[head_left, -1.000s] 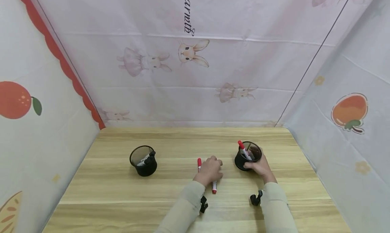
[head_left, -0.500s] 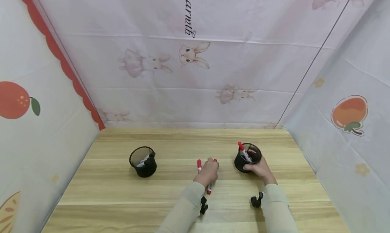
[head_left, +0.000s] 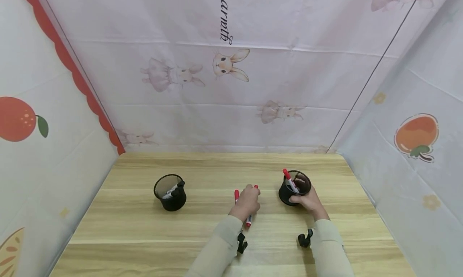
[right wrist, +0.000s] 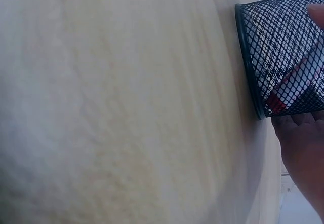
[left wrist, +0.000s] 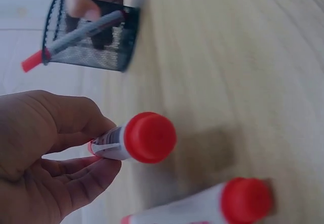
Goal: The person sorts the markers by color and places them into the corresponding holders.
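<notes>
My left hand [head_left: 246, 202] pinches a red-capped whiteboard marker [left wrist: 112, 144] between thumb and fingers, its red end facing the camera in the left wrist view. The table shows beneath it. Beside it lies a second red marker [left wrist: 187, 209], partly covered by the hand in the head view. On the right, my right hand [head_left: 309, 200] grips the side of a black mesh pen holder [right wrist: 283, 36] standing on the table. Leaning inside that holder is another marker [head_left: 291, 181], red cap up and poking above the rim.
A second black mesh pen holder [head_left: 173, 202] stands at the left of the wooden table [head_left: 202, 168], with black-and-white markers [head_left: 171, 191] inside. Printed cloth walls [head_left: 231, 124] close off the back and both sides.
My left hand has taken hold of the right-hand marker on the table, turned it slightly and raised it a little. My right hand stays on its holder.
</notes>
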`<state>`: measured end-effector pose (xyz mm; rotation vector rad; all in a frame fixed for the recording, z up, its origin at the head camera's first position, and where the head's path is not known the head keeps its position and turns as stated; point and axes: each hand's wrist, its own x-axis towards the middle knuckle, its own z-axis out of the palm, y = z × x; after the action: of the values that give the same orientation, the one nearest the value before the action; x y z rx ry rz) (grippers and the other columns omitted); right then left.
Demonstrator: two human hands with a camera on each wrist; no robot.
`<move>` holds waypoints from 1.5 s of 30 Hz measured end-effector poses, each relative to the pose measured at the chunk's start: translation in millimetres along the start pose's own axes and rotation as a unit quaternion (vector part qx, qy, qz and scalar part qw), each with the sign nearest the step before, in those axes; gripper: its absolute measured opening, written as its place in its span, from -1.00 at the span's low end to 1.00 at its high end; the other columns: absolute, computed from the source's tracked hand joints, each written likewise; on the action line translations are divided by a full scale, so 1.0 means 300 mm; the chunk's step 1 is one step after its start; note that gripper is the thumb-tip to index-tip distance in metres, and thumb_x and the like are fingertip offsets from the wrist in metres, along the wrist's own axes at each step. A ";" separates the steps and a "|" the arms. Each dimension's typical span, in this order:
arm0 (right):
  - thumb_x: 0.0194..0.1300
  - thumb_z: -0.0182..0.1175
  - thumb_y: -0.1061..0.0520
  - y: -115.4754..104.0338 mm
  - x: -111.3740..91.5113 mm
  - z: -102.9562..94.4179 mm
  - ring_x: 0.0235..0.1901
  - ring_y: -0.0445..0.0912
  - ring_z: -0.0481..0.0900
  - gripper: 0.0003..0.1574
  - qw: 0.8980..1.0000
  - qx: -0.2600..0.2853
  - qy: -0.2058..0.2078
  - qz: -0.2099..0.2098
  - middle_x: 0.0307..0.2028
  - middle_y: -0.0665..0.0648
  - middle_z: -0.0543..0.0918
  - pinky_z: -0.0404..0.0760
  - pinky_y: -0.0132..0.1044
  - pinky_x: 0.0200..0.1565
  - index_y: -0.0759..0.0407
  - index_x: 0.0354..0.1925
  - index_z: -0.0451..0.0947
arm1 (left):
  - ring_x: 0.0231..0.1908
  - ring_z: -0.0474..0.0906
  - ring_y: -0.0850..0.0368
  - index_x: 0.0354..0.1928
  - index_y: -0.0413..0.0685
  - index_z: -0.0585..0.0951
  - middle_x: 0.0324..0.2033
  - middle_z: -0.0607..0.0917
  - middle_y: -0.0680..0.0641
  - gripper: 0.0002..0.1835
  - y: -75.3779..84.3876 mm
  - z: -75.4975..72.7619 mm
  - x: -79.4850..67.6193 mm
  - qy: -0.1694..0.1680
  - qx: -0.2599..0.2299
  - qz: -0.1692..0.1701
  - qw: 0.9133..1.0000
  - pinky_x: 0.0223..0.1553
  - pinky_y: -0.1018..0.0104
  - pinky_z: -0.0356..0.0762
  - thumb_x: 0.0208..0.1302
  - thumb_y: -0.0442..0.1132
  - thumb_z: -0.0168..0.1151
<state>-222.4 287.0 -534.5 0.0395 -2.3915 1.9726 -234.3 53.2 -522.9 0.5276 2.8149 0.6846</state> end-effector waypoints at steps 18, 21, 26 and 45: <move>-0.35 0.37 0.58 0.053 0.023 -0.011 0.06 0.17 0.34 0.13 1.000 -0.011 0.007 -0.005 0.09 0.52 0.38 0.27 -0.09 0.13 0.46 0.25 0.12 | -0.34 0.41 0.17 -0.06 -0.09 0.62 -0.23 0.49 -0.03 -0.63 0.055 -0.050 -0.001 0.045 -0.089 -0.001 0.995 -0.28 0.35 0.49 0.00 -0.38 0.35; -0.34 0.40 0.56 0.091 0.035 -0.018 0.05 0.09 0.36 0.15 1.000 -0.019 0.010 -0.007 0.10 0.48 0.39 0.30 -0.22 0.10 0.40 0.26 0.13 | -0.36 0.40 0.18 -0.07 -0.09 0.62 -0.25 0.49 -0.02 -0.63 0.055 -0.052 -0.001 0.065 -0.114 0.009 0.991 -0.33 0.39 0.47 -0.01 -0.40 0.33; -0.34 0.39 0.56 0.104 0.034 -0.016 0.02 0.00 0.39 0.13 1.000 -0.016 0.012 -0.015 0.09 0.46 0.40 0.32 -0.33 0.06 0.38 0.26 0.14 | -0.38 0.40 0.18 -0.03 -0.09 0.59 -0.22 0.51 -0.03 -0.59 0.052 -0.056 -0.006 0.093 -0.143 0.029 0.985 -0.37 0.41 0.45 -0.01 -0.40 0.31; -0.32 0.34 0.58 0.022 0.012 -0.006 0.06 0.20 0.32 0.11 1.000 -0.002 -0.002 0.003 0.11 0.53 0.34 0.24 -0.02 0.14 0.48 0.25 0.10 | -0.50 0.38 0.20 0.13 -0.06 0.42 -0.33 0.48 0.00 -0.44 0.072 -0.075 -0.001 0.123 -0.217 0.022 0.968 -0.55 0.42 0.41 0.00 -0.40 0.29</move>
<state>-226.3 290.0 -540.5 0.0358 -2.4004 1.9716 -233.6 61.9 -493.0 0.4499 2.7402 1.4171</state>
